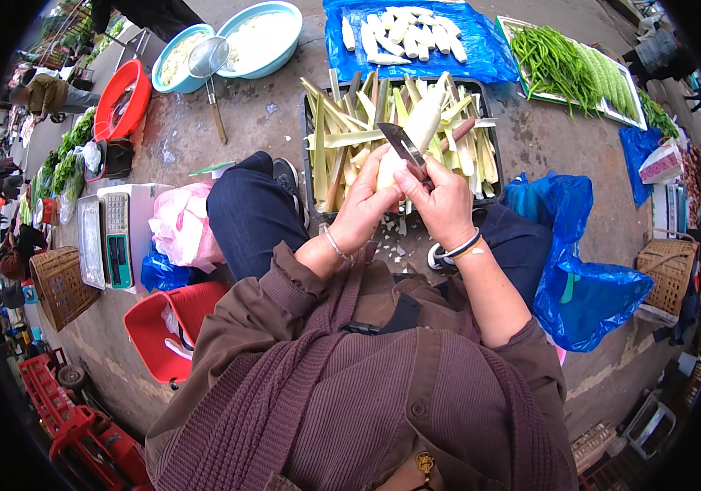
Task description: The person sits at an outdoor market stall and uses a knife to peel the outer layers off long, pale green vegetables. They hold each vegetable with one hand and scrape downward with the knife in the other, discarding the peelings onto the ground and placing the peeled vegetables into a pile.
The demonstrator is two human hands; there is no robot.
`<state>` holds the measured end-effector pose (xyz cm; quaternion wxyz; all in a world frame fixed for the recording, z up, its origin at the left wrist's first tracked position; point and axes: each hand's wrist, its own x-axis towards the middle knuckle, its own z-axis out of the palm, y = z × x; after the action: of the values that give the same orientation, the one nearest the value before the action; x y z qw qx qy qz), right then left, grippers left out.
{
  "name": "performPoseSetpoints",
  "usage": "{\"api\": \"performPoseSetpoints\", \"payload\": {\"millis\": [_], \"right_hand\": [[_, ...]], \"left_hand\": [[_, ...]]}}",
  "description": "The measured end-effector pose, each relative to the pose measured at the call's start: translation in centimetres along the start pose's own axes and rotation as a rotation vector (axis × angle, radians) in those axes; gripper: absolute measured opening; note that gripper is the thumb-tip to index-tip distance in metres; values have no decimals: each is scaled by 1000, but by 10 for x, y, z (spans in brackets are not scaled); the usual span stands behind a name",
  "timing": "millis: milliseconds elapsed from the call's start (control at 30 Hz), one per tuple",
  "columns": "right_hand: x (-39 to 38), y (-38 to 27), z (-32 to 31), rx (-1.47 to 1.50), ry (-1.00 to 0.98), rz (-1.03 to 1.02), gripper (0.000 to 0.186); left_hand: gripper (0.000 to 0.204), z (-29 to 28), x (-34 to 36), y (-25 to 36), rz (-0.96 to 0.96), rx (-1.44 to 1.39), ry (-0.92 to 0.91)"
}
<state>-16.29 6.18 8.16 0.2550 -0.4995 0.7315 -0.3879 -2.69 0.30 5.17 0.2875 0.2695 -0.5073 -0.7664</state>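
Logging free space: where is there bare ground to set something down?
Bare ground lies between the larger blue basin and the black crate, and between that crate and the pepper tray. Crowded: the crate itself, heaped with husks beneath the left hand and right hand.

Our left hand holds a pale stalk, our right hand a knife, above a crate of peelings

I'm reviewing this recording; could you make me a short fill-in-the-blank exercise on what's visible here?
1. The right hand grips a dark-bladed ____.
2. The ____ hand holds the pale shoot lower down.
3. Peeled white shoots lie on a ____ plastic sheet.
4. The white scale stands in the picture's ____ half.

Missing words: knife; left; blue; left.
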Motion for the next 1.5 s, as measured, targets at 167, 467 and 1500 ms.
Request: {"api": "performPoseSetpoints", "payload": {"millis": [167, 467, 1500], "right_hand": [[-2, 1, 2, -52, 20, 41, 32], [-9, 0, 6, -45, 43, 56, 40], [23, 17, -7, 865, -62, 199, 32]], "left_hand": [[55, 0, -4, -3, 6, 11, 15], [55, 9, -5, -4, 393, 987, 220], [49, 12, -4, 23, -223, -268, -141]]}}
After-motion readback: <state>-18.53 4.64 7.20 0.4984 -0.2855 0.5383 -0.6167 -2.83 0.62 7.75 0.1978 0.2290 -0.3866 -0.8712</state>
